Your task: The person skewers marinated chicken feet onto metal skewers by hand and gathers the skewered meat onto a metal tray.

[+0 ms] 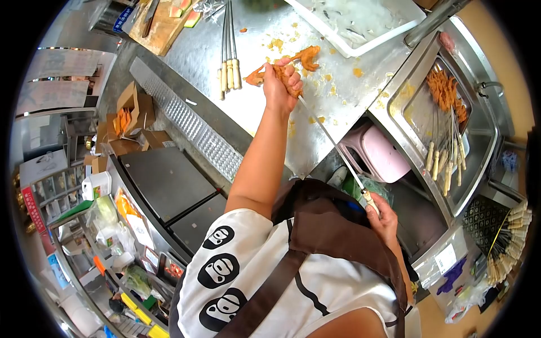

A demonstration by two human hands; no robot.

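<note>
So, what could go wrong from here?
Pricked fingers: the left hand is closed around the orange meat while the right hand holds the skewer by its handle. The tip is hidden, so a push could bring it out into that grip.

Uneven loading: meat sticks out on both sides of the fist, so it may slip or twist.

Knocked tools: the spare skewers lie near the table edge, and the left forearm might brush them.

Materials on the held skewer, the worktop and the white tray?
Held skewer: rod likely bare steel, grey with a metallic sheen; handle looks like pale wood, matte and tan.
Worktop: probably stainless steel, silvery with soft, blurred reflections.
White tray: likely smooth plastic, judging by its opaque, thick rim, though enamel stays possible.
</note>
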